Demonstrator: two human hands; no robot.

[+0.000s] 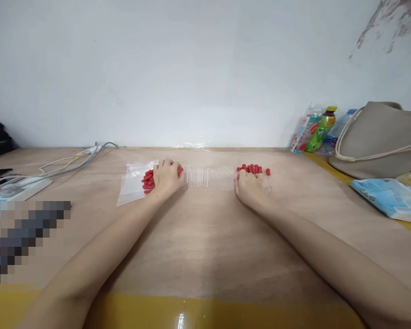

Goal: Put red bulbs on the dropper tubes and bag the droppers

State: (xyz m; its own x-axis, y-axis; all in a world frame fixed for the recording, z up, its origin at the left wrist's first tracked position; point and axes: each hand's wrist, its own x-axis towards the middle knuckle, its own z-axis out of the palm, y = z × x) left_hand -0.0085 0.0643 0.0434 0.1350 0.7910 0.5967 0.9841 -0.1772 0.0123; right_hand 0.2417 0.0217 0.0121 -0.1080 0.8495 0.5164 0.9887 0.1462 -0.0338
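A row of thin clear dropper tubes [205, 178] lies side by side on the table between my hands. At its left end my left hand [167, 176] is curled, with a red rubber bulb [180, 171] showing at its fingertips. Under and beside that hand, more loose red bulbs [148, 179] rest on a clear zip bag [132, 185]. My right hand [249, 187] is closed low at the row's right end; what its fingers pinch is hidden. Just beyond its knuckles, several droppers with red bulbs [252, 168] lie together, and one more red-topped dropper [268, 172] is to their right.
Cables [68, 167] and a white power strip [23, 189] lie at left. Bottles [320, 130] stand against the wall at right, beside a grey bag [380, 137] and a blue-white packet [390, 196]. A pixelated dark patch covers the left side.
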